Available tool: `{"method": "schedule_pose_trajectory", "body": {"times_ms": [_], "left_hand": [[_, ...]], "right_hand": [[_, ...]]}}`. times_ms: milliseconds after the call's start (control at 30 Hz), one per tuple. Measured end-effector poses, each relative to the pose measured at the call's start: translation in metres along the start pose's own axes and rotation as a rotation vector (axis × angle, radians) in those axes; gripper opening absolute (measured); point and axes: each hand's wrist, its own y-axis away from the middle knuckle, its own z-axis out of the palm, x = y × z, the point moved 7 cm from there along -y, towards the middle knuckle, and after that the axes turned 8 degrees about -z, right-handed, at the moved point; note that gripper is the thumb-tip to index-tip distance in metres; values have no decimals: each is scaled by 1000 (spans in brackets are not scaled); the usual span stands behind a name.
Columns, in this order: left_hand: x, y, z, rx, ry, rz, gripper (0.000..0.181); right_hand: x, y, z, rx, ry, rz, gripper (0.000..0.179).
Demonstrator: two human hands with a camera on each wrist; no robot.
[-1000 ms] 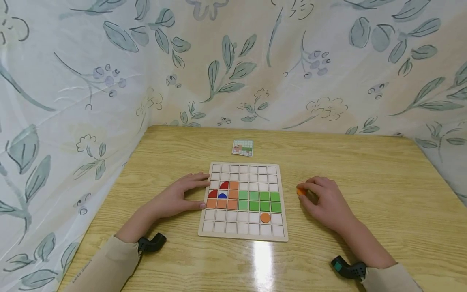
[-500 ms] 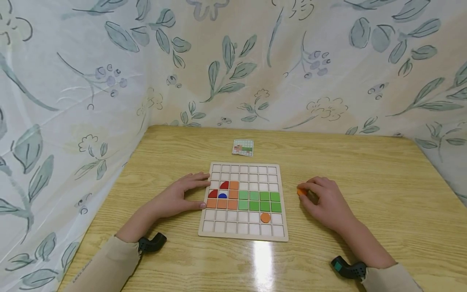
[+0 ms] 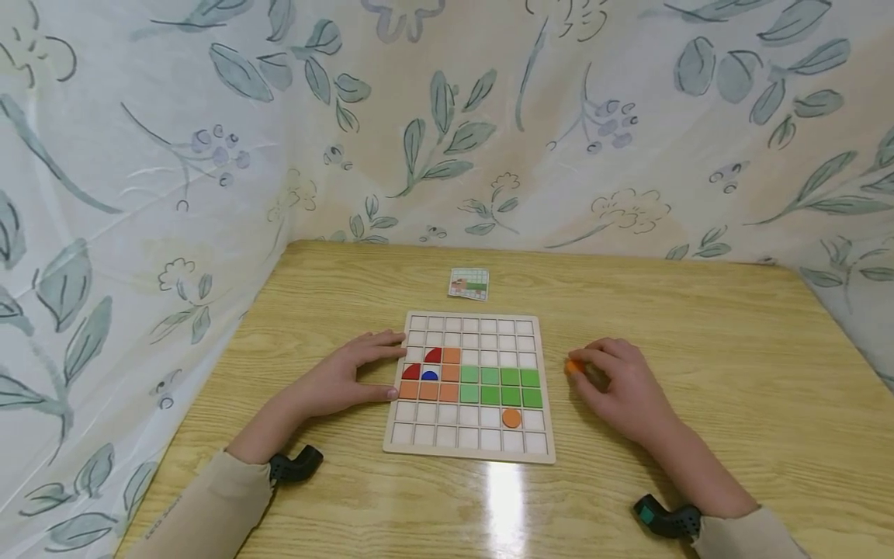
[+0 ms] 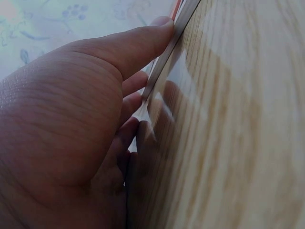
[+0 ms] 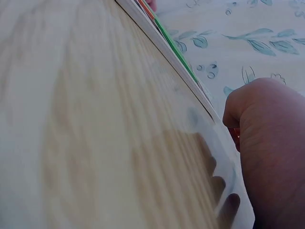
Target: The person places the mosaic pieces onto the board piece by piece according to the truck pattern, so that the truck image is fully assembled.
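A square wooden grid board [image 3: 414, 433] lies on the table with coloured pieces in its cells. My left hand [image 3: 337, 375] rests at its left edge, fingers stretched out, with the thumb tip and fingertips against the rim. To the right of the board, my right hand [image 3: 621, 388] pinches a small orange piece [image 3: 573, 366] between thumb and fingers, which partly hide it. An orange disc [image 3: 512, 418] sits in a lower cell. Green squares [image 3: 511, 396], salmon squares [image 3: 429, 390], two red quarter circles [image 3: 434, 355] and a blue half circle [image 3: 429, 376] fill cells higher up.
Behind the board lies a small printed card [image 3: 469, 284] with a similar coloured grid pattern. The wood-grain table [image 3: 670, 310] runs back to a leaf-patterned cloth [image 3: 447, 155]. Each wrist carries a black device, such as the left wrist device [image 3: 296, 464].
The head view has shifted slightly. My right hand holds the orange piece a touch nearer the board. The left hand stays at the board's edge, and the pieces on the board have not moved.
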Motion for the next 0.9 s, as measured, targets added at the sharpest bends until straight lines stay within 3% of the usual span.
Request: {"method": "schedule_pose_trajectory", "body": {"times_ms": [300,567,900], "left_hand": [[-1,0,1,2,2,-20,71],[1,0,0,20,-9,23,70],[3,0,-1,12,-3,6,70]], "right_hand": [[-19,-16,16,1,-58,-47,22],[-36,-32,33,-5,-102,-100,24],[-66,-46,49,-8,-124,-211,21]]}}
